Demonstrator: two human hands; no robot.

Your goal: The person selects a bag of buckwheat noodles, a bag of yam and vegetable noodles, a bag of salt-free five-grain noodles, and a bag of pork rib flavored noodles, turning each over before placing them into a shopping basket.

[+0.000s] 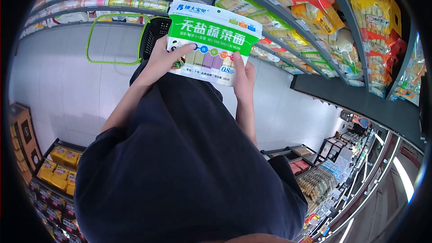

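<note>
One wide, curved view looks from head height, forward and steeply down: shirt [184,166] very close at lower centre, pack [211,40] near at upper centre, shelves [342,93] toward the upper right.

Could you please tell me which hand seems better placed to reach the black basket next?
Probably the left hand: it grips the left end of the package, nearer the black basket in view, while the right hand holds the opposite end.

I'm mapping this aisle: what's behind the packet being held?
Partly visible behind the packet: a black basket and shelved packages. Whatever it fully covers can't be seen.
</note>
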